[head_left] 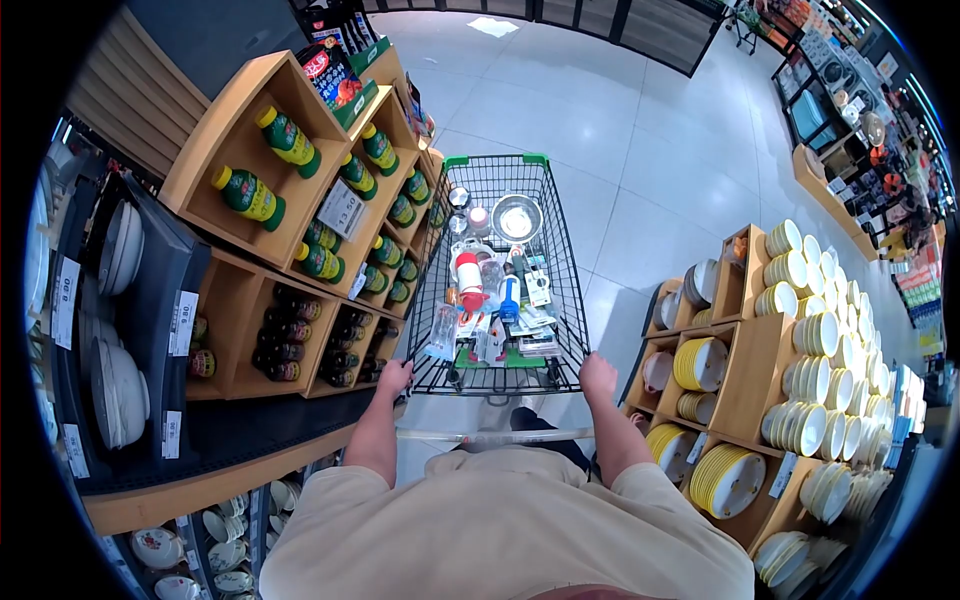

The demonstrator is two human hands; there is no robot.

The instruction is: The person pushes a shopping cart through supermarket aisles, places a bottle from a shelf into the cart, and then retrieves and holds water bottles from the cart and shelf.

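A wire shopping cart (573,290) with green corners stands in front of me. My left hand (395,377) is closed round the cart's near left corner, and my right hand (598,376) is closed at its near right corner. Inside the cart lie a round metal pan or bowl (517,218), a red and white bottle (468,280), a blue and white item (509,297), a clear plastic bottle (442,328) and several small packages.
On the left, wooden shelves (225,290) hold green bottles (250,198) and dark jars. Stacked bowls (118,395) stand nearer. Yellow-rimmed plates (727,480) and bowls fill the right shelves. Tiled floor (590,140) stretches ahead to dark-framed panels (655,30).
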